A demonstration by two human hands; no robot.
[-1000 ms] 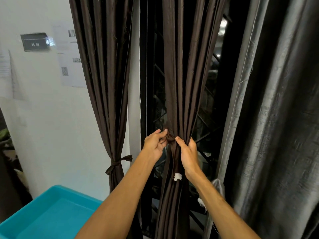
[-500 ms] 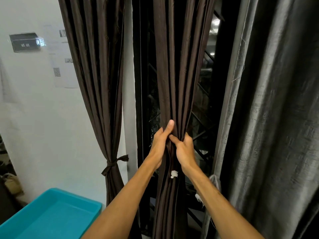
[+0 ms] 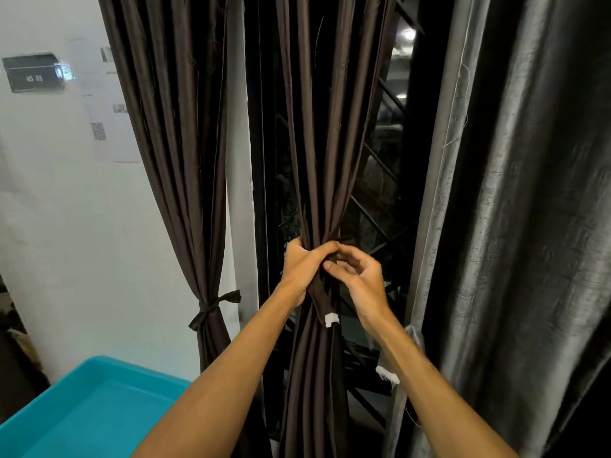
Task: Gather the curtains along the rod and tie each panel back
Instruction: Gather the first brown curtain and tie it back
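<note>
Our left grip clutches the gathered dark brown satin curtain panel at mid-height straight ahead; our right grip pinches the brown fabric tie strip against it, its white-tagged end hanging.

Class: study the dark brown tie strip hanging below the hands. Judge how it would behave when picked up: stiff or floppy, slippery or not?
Probably floppy: the tie strip hangs limp below the left hand. Likely light: it is narrow and thin. Sheen on the middle curtain hints the fabric may slip, though the knot on the left curtain holds.
</note>
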